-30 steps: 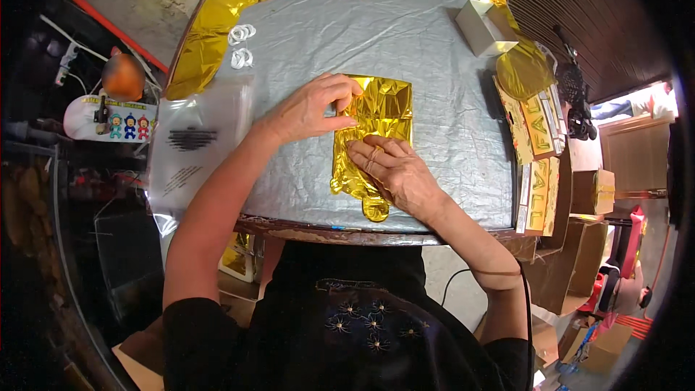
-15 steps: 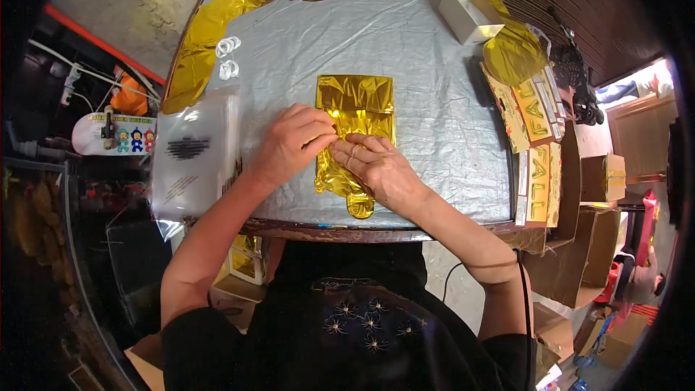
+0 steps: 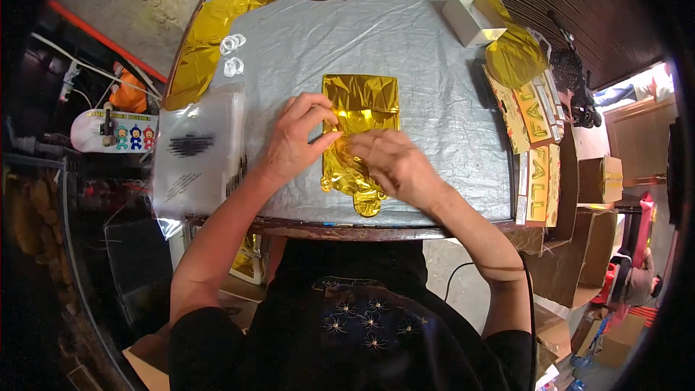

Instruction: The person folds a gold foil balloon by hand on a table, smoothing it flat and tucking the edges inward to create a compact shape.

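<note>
A folded gold foil balloon (image 3: 362, 94) lies flat on the grey-covered table, with a rounded tab at its near end. At its left edge rests my left hand (image 3: 293, 141), thumb and fingers apart, the thumb tip touching the foil. Over the balloon's lower right part is my right hand (image 3: 402, 170). Its fingers are smeared by motion and partly hide the foil, so their grip cannot be made out.
A stack of clear plastic bags (image 3: 195, 152) lies at left, below white ribbon coils (image 3: 232, 45). More gold foil (image 3: 199, 58) lines the far left edge. At right are a white open box (image 3: 472, 18) and printed cards (image 3: 539, 181), beside cardboard boxes (image 3: 590, 253).
My right hand has lifted slightly from its flat position on the foil and blurred. The thumb and fingers of my left hand have spread apart.
</note>
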`<move>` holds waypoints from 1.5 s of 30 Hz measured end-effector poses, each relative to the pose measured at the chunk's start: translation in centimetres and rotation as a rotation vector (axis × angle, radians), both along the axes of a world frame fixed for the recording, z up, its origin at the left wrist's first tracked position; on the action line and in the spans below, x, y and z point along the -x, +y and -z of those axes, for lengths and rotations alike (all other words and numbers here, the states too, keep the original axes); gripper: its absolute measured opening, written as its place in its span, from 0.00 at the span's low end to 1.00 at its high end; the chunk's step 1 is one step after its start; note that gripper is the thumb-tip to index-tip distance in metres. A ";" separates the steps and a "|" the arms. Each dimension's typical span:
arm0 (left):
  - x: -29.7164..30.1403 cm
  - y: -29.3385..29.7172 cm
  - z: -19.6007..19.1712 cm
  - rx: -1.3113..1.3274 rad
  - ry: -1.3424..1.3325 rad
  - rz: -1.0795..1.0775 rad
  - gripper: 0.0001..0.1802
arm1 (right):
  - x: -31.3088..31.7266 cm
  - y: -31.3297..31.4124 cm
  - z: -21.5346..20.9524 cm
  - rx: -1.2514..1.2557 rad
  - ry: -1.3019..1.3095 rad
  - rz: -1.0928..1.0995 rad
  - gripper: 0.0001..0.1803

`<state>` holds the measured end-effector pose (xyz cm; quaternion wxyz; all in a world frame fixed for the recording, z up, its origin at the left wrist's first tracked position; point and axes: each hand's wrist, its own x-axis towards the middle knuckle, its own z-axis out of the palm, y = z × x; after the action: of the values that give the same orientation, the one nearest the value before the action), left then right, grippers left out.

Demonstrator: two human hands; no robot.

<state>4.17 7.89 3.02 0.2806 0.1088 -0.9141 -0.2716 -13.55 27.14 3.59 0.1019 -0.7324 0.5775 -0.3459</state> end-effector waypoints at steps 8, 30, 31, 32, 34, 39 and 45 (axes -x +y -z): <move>0.0 -0.5 0.1 -0.123 -0.013 0.024 0.15 | 3.9 -1.2 -1.0 0.072 0.075 0.257 0.26; -0.1 -1.0 0.8 -0.159 0.010 0.072 0.12 | -1.2 -1.1 0.2 -0.025 0.371 0.040 0.25; -0.1 -0.9 0.6 -0.150 -0.007 0.079 0.14 | -1.1 -0.9 0.2 -0.043 0.344 0.017 0.25; -0.1 -0.9 0.4 -0.141 -0.024 0.085 0.16 | -0.5 -0.7 0.0 -0.045 0.347 0.022 0.25; 0.0 -0.8 0.1 -0.135 -0.036 0.099 0.18 | 1.5 -0.3 -0.8 -0.042 0.059 0.000 0.27; -0.1 -0.6 -0.3 -0.085 -0.091 0.115 0.22 | 6.3 -1.0 -1.8 -0.044 -0.036 0.186 0.33; -0.2 -0.7 -0.1 -0.076 -0.115 0.124 0.24 | 7.1 -0.3 -0.2 -0.165 0.073 0.064 0.24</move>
<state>4.40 7.20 3.08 0.2060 0.0780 -0.9227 -0.3163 -20.63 26.88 3.83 0.1296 -0.7149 0.6303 -0.2734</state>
